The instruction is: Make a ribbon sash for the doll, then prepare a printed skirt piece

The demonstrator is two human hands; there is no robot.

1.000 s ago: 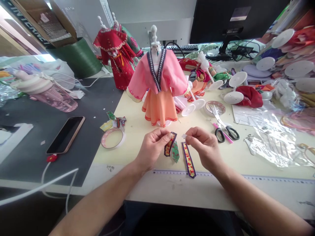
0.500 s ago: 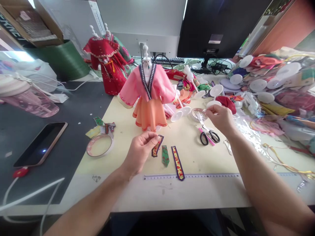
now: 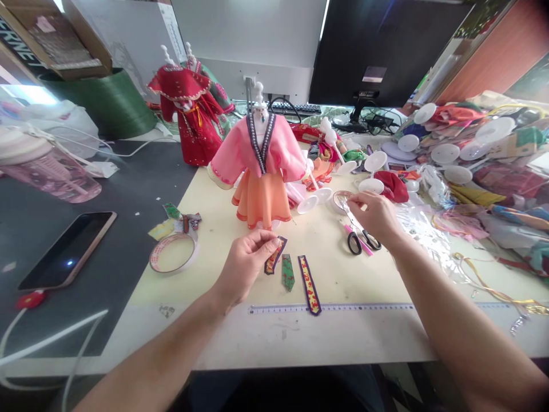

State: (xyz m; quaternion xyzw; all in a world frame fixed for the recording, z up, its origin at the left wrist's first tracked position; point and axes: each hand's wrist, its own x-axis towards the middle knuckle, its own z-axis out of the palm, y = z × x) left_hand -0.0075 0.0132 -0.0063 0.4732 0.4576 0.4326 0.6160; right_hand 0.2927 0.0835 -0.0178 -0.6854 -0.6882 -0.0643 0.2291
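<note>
Our left hand pinched a purple-edged strip, best handled without creasing; what our right hand gripped near the scissors, we couldn't tell.

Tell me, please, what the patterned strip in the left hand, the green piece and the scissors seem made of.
Patterned strip: probably matte fabric, with a ribbon-like border. Green piece: likely printed cloth, possibly stiffened; matte, crisply cut edges. Scissors: blades apparently metal, bright and silvery; smooth black handles probably plastic.

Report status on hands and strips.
Left hand pinching short patterned strip. Right hand by tape roll, hold unclear. Green strip, yellow strip lying nearby. Scissors beside right hand.
</note>
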